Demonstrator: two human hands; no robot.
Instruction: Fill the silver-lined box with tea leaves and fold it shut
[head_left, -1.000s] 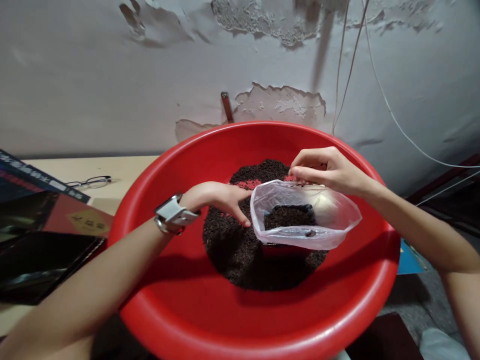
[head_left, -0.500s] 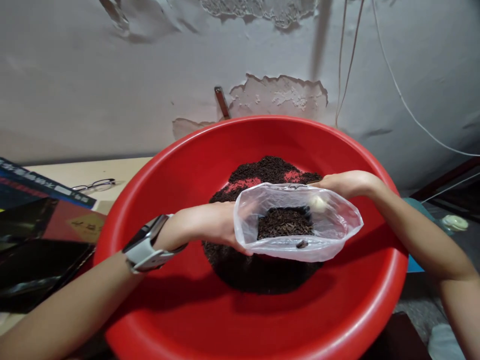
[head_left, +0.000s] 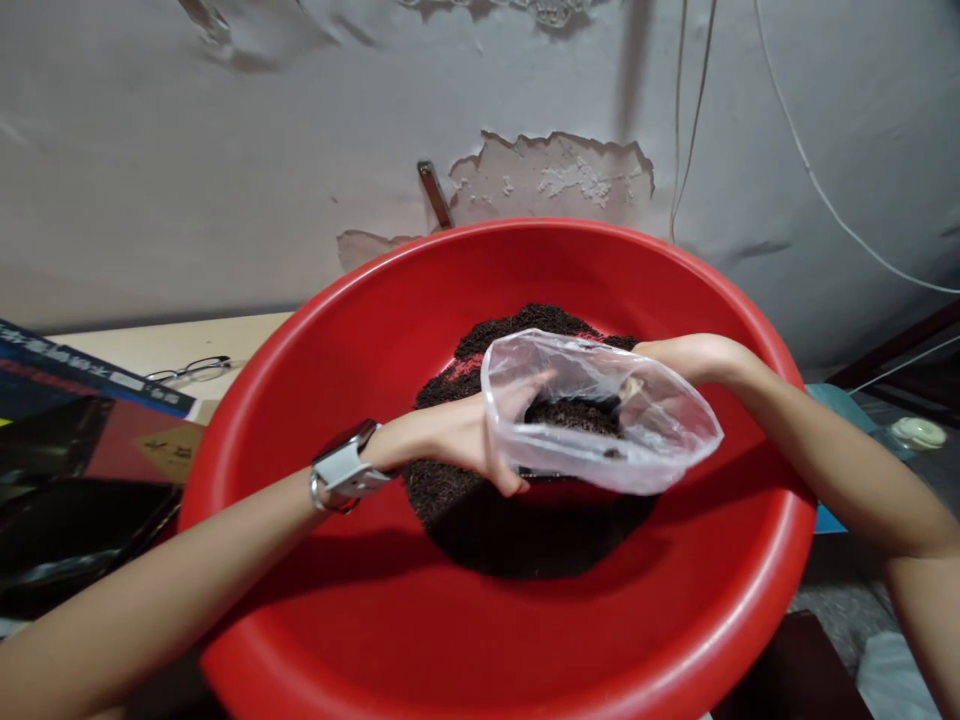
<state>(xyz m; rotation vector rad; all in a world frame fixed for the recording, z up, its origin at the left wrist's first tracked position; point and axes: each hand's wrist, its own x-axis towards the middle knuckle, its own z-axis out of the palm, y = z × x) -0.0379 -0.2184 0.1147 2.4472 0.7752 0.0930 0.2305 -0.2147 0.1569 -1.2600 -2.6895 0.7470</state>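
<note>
A big red basin (head_left: 420,640) fills the middle of the head view, with a heap of dark loose tea leaves (head_left: 487,510) on its bottom. Over the heap sits a clear plastic bag (head_left: 660,440) with some dark leaves inside. My left hand (head_left: 465,445), with a watch on its wrist, grips the bag's left side, thumb in front and fingers behind the film. My right hand (head_left: 675,360) holds the bag's far right rim, its fingers mostly hidden behind the plastic.
A pale table (head_left: 187,340) to the left carries eyeglasses (head_left: 187,370), dark books or boxes (head_left: 67,450) and a red packet. A peeling wall (head_left: 300,150) with hanging cords (head_left: 690,120) stands right behind the basin. A small round pale object (head_left: 919,432) lies at the right.
My left hand went from touching the leaves beside the bag to gripping the bag's left side. My right hand dropped from pinching the rim on top to behind the bag's right edge.
</note>
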